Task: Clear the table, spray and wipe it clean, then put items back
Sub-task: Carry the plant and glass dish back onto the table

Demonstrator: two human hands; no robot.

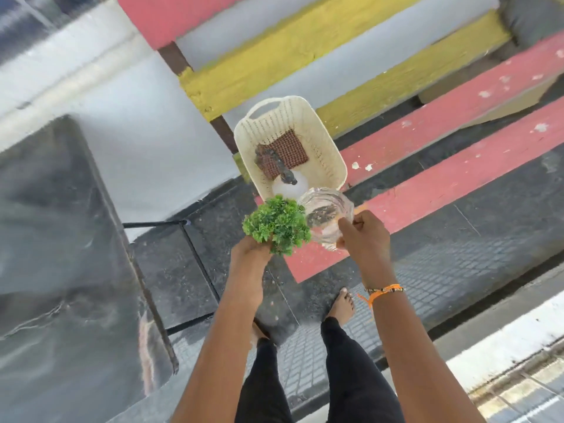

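Left hand (pixel 248 245) held green plant (pixel 277 225) | right hand (pixel 364 232) held glass bowl (pixel 326 216) | basket (pixel 328 141) just beyond.

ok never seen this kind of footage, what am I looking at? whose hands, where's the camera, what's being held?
One view only: a camera worn on a person's head, looking down at their own arms and bare feet. No robot. The left hand grips a small green plant; the right hand holds a clear glass bowl. Ahead, a cream basket sits on a painted step, holding a checked cloth and a spray bottle. The dark glossy table is at left.
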